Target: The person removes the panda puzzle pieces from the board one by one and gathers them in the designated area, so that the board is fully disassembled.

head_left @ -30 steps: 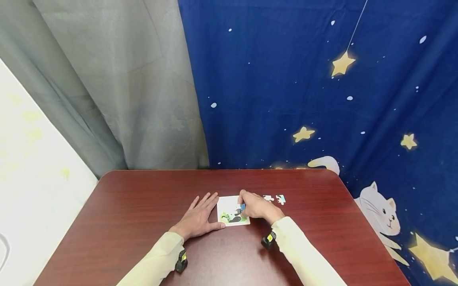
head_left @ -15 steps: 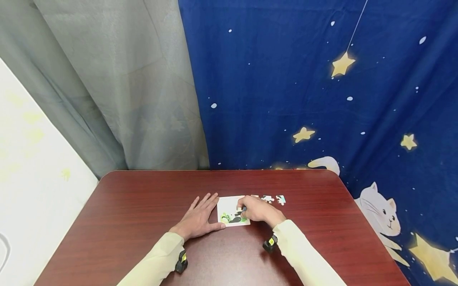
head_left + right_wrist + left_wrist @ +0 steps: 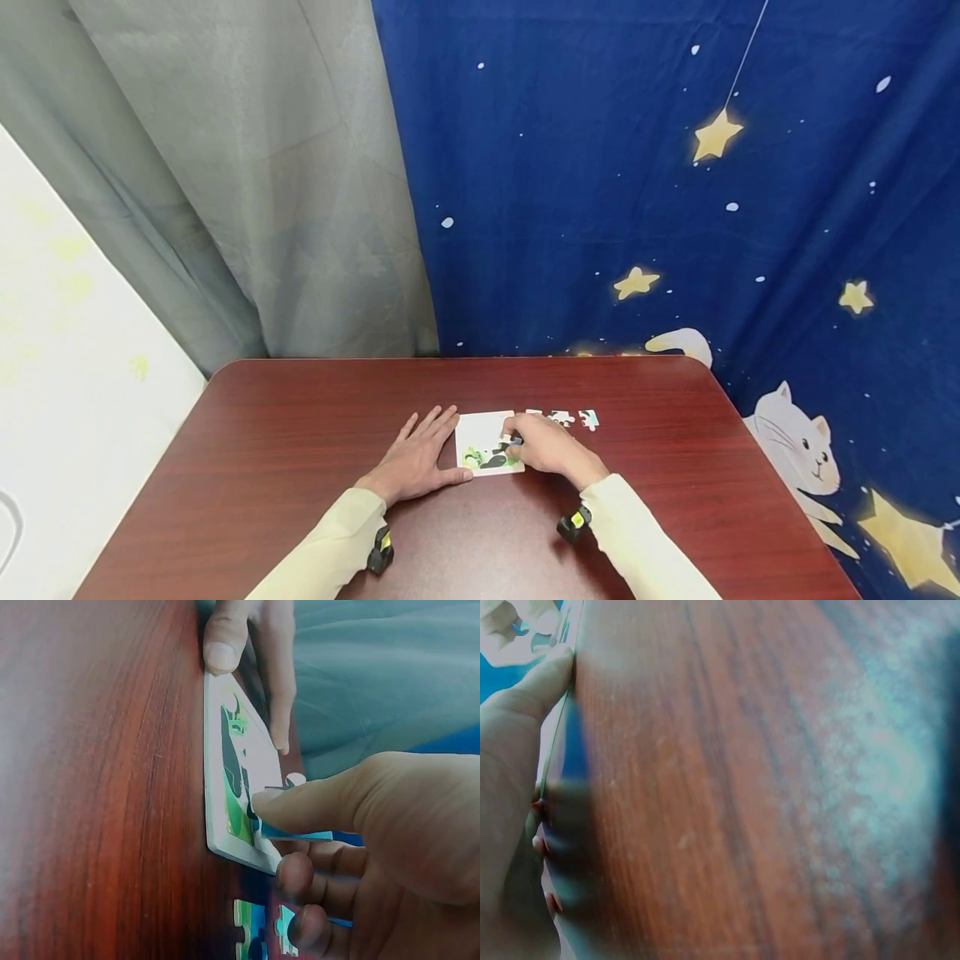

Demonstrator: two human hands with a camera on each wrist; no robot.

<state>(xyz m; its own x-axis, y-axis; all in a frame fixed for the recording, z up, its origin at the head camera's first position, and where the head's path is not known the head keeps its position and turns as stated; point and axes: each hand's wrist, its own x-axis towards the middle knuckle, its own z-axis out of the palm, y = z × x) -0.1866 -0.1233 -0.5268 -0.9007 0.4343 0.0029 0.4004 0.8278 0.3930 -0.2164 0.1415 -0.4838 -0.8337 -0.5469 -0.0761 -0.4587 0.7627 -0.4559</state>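
Note:
My left hand (image 3: 416, 467) lies flat with fingers spread on the table, its thumb at the near left corner of a square white puzzle board (image 3: 476, 427). In the right wrist view that thumb rests at the board's edge. Green and black picture parts (image 3: 232, 765) fill the near side of the board; the rest shows white. Over the board's right side, my right hand (image 3: 553, 446) pinches a blue puzzle piece (image 3: 319, 835) between thumb and fingers. The piece is tilted, its lower end right at the picture, and is partly hidden by the thumb.
Loose puzzle pieces (image 3: 561, 418) lie in a row beyond my right hand, the outermost piece (image 3: 588, 418) farthest right. The brown wooden table (image 3: 315, 417) ends at a grey curtain (image 3: 300, 208) and a blue starry curtain (image 3: 562, 183).
My right hand has drawn slightly nearer and rightward with the blue piece, which has gone from flat to tilted. More loose pieces show behind it. The left hand has stayed put.

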